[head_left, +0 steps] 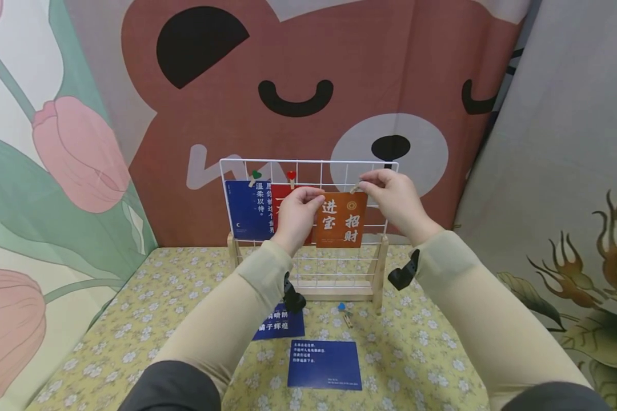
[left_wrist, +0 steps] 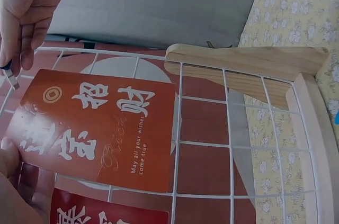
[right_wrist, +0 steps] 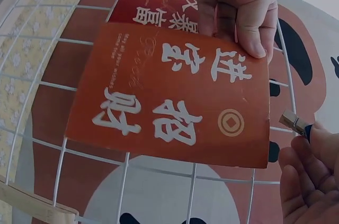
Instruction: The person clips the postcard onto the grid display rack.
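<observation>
An orange card (head_left: pixel 341 220) with white characters lies against the front of the white wire grid (right_wrist: pixel 122 181). My left hand (head_left: pixel 299 216) pinches its upper left corner between thumb and fingers. Just past the card's upper right corner, my right hand (head_left: pixel 398 201) pinches a small wooden clip (right_wrist: pixel 295 123), which stands apart from the card in the right wrist view. To the left, a red card (head_left: pixel 279 197) hangs under a clip with a red heart (head_left: pixel 291 176), partly behind my left hand. A blue card (head_left: pixel 247 212) hangs at the far left under a green-heart clip (head_left: pixel 256 175).
The grid stands in a wooden base (head_left: pixel 334 292) on a flowered tablecloth (head_left: pixel 421 342). In front lie two blue cards, one nearer (head_left: pixel 325 365) and one partly under my left forearm (head_left: pixel 283 322), and a clip with a blue heart (head_left: pixel 345 315). A bear-patterned curtain (head_left: pixel 211 114) hangs behind.
</observation>
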`<state>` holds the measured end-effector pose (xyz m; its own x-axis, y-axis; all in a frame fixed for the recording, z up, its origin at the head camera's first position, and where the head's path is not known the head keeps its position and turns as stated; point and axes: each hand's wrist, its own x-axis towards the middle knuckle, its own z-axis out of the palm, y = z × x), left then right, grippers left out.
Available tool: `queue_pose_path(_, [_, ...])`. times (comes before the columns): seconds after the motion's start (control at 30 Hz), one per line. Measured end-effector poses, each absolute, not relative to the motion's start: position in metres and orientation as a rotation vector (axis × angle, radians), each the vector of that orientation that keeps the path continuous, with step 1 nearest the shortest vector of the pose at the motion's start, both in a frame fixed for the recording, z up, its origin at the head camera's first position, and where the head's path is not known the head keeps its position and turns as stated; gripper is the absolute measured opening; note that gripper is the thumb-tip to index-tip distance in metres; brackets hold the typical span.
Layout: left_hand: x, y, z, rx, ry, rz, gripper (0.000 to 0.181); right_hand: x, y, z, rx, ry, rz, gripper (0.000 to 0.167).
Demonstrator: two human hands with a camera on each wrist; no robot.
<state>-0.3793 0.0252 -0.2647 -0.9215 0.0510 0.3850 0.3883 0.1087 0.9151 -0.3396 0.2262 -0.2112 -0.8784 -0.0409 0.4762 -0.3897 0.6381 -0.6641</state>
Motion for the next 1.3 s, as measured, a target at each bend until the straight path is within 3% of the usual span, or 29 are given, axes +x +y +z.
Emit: queue_pose_path(1.3, [-0.388,0.048,-0.258,-0.239,-2.083,-1.718,0.016,-0.368,0.211,-0.199,0.247,-2.462,0.862,0.025])
